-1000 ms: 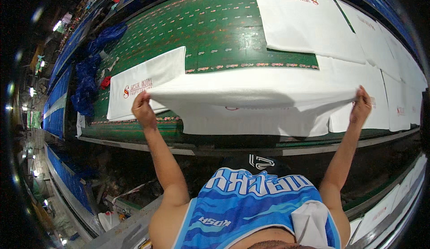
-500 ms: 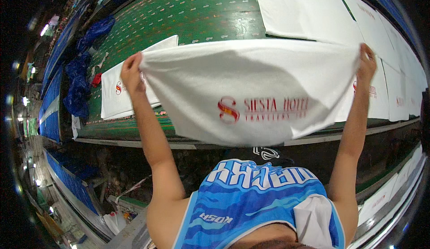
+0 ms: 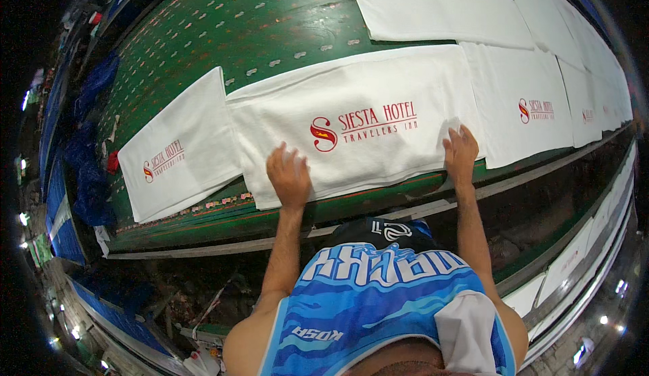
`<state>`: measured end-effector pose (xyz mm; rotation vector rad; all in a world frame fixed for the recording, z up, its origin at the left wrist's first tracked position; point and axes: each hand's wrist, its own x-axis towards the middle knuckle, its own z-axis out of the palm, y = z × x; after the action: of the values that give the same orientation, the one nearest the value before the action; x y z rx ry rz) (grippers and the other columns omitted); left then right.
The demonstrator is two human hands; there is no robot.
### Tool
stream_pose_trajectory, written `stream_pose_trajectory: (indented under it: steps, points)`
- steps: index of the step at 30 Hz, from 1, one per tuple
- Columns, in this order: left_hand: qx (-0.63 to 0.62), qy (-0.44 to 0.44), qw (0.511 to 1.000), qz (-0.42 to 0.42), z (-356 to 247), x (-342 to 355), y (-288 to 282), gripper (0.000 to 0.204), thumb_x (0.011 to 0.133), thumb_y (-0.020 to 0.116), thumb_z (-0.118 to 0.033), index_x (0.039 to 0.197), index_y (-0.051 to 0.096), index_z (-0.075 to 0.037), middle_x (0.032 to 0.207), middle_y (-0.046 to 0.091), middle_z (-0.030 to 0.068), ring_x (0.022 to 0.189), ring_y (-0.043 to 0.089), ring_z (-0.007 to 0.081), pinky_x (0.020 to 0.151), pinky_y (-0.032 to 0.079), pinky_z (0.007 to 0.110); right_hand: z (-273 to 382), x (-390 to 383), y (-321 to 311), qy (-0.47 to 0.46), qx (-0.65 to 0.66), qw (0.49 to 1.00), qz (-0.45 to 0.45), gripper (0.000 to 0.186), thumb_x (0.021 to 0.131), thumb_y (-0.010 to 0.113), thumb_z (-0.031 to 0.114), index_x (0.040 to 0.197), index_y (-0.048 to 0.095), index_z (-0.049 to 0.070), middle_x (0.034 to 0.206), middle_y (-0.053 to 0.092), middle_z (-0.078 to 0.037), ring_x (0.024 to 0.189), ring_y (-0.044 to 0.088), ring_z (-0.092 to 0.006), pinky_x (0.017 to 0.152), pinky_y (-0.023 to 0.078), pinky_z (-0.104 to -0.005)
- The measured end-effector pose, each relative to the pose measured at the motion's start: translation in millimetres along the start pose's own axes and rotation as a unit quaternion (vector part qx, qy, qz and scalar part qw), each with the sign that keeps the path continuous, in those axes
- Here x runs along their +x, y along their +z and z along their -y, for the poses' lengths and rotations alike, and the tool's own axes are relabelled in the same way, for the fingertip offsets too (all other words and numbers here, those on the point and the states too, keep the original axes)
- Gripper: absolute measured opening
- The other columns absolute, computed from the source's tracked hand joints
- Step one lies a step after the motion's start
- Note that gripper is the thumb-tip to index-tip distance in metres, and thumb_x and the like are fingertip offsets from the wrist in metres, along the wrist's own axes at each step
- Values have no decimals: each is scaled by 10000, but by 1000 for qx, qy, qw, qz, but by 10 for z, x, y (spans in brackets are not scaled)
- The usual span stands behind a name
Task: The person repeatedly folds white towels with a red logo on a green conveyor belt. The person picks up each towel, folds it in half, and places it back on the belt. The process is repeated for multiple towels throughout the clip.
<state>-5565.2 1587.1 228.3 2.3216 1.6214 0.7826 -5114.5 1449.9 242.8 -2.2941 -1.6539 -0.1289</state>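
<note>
Head view: my left hand [image 3: 289, 175] and right hand [image 3: 461, 153], fingers loosely spread and pinching nothing visible, lie over the white printed cloth [image 3: 368, 147] (likely light, soft, best taken by its corners) along the green table's [image 3: 297, 28] near edge.

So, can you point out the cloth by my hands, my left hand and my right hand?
Cloth [image 3: 368, 150]: head view, on the white fabric just below its red print.
Left hand [image 3: 289, 177]: head view, on the back of the hand.
Right hand [image 3: 461, 156]: head view, on the back of the hand.
</note>
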Motion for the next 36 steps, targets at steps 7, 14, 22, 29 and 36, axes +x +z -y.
stream_pose_trajectory:
  steps: [7,14,22,29,36]
  points:
    - [113,14,982,151,-236,-414,188,707,1051,522,-409,1629,353,-38,1741,180,218,1613,124,426,1276,81,622,-82,-326,69,52,-10,998,25,495,1071,551,356,1534,548,182,1675,355,-190,1552,306,-408,1238,208,-635]
    - [149,-40,980,126,-456,-269,305,643,1059,528,-325,1586,400,20,1705,262,253,1573,211,480,1255,168,636,-297,-425,-160,23,30,997,68,500,1107,484,386,1548,528,153,1693,326,-183,1570,278,-388,1259,147,-630]
    - [-115,123,986,-14,-2640,-417,758,237,934,707,-73,1155,693,13,1279,637,205,1198,595,402,1028,488,494,-1202,-1162,-853,20,89,996,18,383,1051,610,353,1322,684,93,1439,619,-121,1418,505,-307,1265,165,-636]
    - [-254,295,912,127,-4563,-866,1370,149,899,734,-42,1044,720,-12,1114,692,150,1035,654,369,895,544,455,-1893,-1804,-1358,40,161,986,-20,244,1007,681,273,1173,756,111,1192,691,-46,1219,604,-239,1253,194,-591]
    - [-226,262,927,146,-5141,-619,1771,165,914,739,-77,1067,731,-13,1150,724,179,1123,667,374,974,543,458,-2591,-2142,-1467,137,221,961,-96,175,1008,685,222,1118,761,109,1156,708,-43,1180,629,-235,1217,252,-536]
